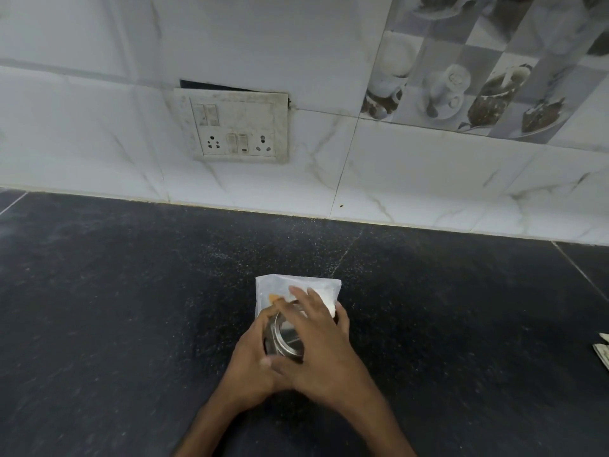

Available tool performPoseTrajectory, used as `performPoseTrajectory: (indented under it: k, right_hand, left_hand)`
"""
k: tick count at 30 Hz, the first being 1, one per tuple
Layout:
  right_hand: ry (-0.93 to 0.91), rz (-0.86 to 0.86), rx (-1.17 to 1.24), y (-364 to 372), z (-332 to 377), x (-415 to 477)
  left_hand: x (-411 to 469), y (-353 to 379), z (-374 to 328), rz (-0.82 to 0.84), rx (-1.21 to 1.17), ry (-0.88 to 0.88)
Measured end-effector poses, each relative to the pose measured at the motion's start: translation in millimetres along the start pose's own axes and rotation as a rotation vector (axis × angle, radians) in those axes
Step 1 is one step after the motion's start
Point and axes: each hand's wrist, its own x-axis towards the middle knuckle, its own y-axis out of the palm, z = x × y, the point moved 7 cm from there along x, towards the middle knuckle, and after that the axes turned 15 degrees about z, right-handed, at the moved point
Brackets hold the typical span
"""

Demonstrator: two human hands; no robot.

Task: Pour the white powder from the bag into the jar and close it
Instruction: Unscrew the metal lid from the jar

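Observation:
A jar with a shiny steel lid (287,338) stands on the black counter near its front middle. My left hand (253,361) wraps around the jar's left side. My right hand (319,344) lies over the lid from the right, fingers spread across its top. Directly behind the jar lies a white plastic bag (306,286) with an orange mark, holding white powder. The jar's body is mostly hidden by both hands.
The dark speckled counter (131,308) runs to a white tiled wall with a switch and socket plate (235,128). Some paper (603,354) pokes in at the right edge. Fine white grains are scattered on the counter behind the bag.

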Motion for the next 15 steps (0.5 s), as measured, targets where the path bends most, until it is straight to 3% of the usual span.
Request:
performPoseTrajectory:
  k: [4,6,9,13,15]
  right_hand:
    - [0.040,-0.219,-0.039,3.4,6.3,-6.5]
    - [-0.023,-0.170,-0.026,3.7,3.7,-5.3]
    - [-0.098,0.043,0.058,-3.4,-4.7,0.0]
    - [-0.012,-0.144,-0.020,-7.6,1.3,-7.5]
    - [-0.031,-0.150,-0.057,-2.3,4.6,-9.0]
  left_hand:
    - [0.1,-0.8,-2.6,-0.014,0.001,0.009]
    - [0.4,-0.6,-4.9,-0.017,0.018,0.015]
    - [1.0,-0.7,-1.4,-0.001,0.010,0.014]
    - [0.9,-0.9,-1.8,0.008,0.000,0.017]
    - [1.0,-0.2,-2.3,0.000,0.014,0.012]
